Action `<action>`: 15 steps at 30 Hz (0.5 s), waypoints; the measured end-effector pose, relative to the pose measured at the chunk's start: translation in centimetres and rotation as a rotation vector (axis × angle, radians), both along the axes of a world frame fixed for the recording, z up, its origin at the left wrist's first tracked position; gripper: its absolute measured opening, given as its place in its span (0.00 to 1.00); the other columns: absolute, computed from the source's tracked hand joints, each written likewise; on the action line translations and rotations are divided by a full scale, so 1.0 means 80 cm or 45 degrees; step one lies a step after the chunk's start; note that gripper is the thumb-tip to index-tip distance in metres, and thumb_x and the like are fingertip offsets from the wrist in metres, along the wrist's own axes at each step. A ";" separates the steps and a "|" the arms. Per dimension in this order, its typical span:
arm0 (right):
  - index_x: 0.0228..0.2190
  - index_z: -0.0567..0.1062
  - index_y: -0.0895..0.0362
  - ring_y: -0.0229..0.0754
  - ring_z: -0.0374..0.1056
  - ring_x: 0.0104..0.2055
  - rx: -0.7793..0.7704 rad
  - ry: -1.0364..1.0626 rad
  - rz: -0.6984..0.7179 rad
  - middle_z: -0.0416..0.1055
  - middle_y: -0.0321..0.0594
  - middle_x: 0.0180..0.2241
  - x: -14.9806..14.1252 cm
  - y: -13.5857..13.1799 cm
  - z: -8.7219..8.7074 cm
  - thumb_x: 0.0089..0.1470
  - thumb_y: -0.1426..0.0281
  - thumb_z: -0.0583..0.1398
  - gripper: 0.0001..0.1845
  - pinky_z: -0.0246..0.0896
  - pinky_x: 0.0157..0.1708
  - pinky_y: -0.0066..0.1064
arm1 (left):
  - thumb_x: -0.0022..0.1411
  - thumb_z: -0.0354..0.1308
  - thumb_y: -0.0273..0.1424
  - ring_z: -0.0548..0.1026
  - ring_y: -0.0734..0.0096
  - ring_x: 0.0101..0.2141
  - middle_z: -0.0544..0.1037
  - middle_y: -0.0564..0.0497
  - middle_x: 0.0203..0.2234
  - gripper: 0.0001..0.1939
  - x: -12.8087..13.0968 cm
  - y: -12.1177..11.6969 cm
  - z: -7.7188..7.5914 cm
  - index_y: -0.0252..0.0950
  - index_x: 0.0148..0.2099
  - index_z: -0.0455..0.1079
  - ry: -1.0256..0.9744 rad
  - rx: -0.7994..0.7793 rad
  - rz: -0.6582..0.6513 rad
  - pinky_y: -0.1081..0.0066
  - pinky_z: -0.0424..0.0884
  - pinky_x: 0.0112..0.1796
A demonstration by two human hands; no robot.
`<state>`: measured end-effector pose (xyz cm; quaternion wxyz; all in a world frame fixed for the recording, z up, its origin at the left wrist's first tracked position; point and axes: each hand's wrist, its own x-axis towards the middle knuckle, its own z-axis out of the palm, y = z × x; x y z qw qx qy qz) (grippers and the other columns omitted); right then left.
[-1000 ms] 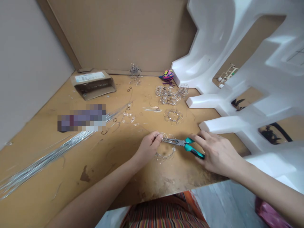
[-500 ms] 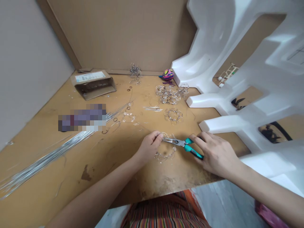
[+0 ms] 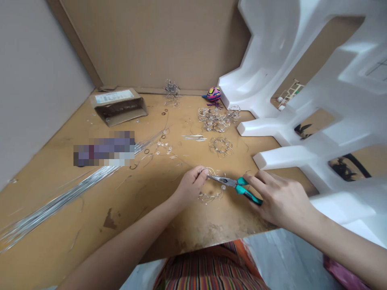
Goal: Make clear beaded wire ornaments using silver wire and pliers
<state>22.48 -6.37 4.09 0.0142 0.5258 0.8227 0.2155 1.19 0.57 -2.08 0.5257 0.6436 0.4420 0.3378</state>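
Observation:
Near the table's front edge, my left hand (image 3: 192,182) pinches the upper left side of a beaded wire ring (image 3: 211,197). Clear beads and thin loops of wire make up this ring. My right hand (image 3: 279,197) grips a pair of needle-nose pliers (image 3: 229,182) by its teal and black handles. The plier jaws point left and their tips meet the wire by my left fingertips; the exact contact is hidden. Just beyond lies another beaded wire ring (image 3: 221,146), flat on the table.
A bundle of straight wires (image 3: 68,197) runs across the left of the table (image 3: 121,249). Farther back are an open cardboard box (image 3: 121,106), a heap of wire rings (image 3: 216,119), short wire pieces (image 3: 195,137) and a colourful object (image 3: 213,94). White moulded foam (image 3: 284,157) borders the right.
My right hand and the pliers have shifted slightly right and down, and the handles look turned a little. My left hand stays in nearly the same place on the ring.

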 end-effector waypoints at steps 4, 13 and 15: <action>0.38 0.70 0.54 0.42 0.63 0.27 0.031 -0.046 -0.036 0.68 0.42 0.29 -0.007 -0.001 0.010 0.49 0.59 0.56 0.16 0.44 0.22 0.30 | 0.62 0.44 0.37 0.57 0.76 0.22 0.58 0.58 0.18 0.15 0.000 0.001 -0.003 0.36 0.25 0.55 0.013 0.048 -0.010 0.74 0.55 0.25; 0.43 0.68 0.54 0.41 0.66 0.28 -0.157 0.181 -0.090 0.69 0.39 0.33 0.016 -0.012 0.032 0.45 0.63 0.56 0.20 0.56 0.25 0.30 | 0.61 0.44 0.38 0.57 0.76 0.23 0.57 0.58 0.19 0.14 -0.010 0.007 0.002 0.36 0.25 0.56 0.005 0.121 -0.049 0.75 0.55 0.26; 0.44 0.67 0.54 0.42 0.66 0.28 -0.055 0.160 -0.081 0.69 0.40 0.35 0.027 -0.005 0.035 0.46 0.63 0.55 0.22 0.56 0.25 0.31 | 0.61 0.45 0.38 0.58 0.76 0.23 0.58 0.58 0.20 0.14 -0.012 0.006 0.007 0.36 0.27 0.58 -0.048 0.069 -0.158 0.75 0.56 0.26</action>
